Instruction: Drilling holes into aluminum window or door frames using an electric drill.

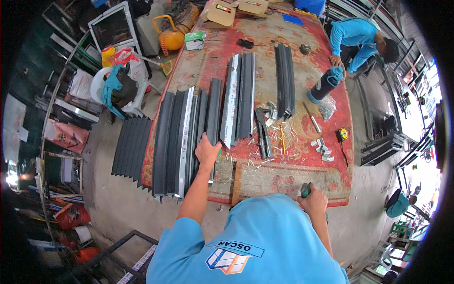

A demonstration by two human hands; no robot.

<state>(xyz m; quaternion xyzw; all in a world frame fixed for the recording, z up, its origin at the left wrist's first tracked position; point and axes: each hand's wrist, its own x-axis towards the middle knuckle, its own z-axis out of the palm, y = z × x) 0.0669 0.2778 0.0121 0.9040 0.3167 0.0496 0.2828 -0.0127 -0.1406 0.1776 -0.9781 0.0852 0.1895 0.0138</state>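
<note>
In the head view, left grip [207,150] over a long, dark-grey, grooved strip [213,109] on the red, floral-covered counter [213,57], seemingly for steadying, closure impossible to tell; right grip [314,201] curled around a dark-green, rounded handle [305,190] near the edge, perhaps for control; similar dark strips [163,142] lengthwise alongside, presumably for easy reach.

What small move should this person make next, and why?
Perhaps slide the dark profile toward the right hand: the left hand touches it, while the right hand, gripping a green tool, is well apart from it.
</note>
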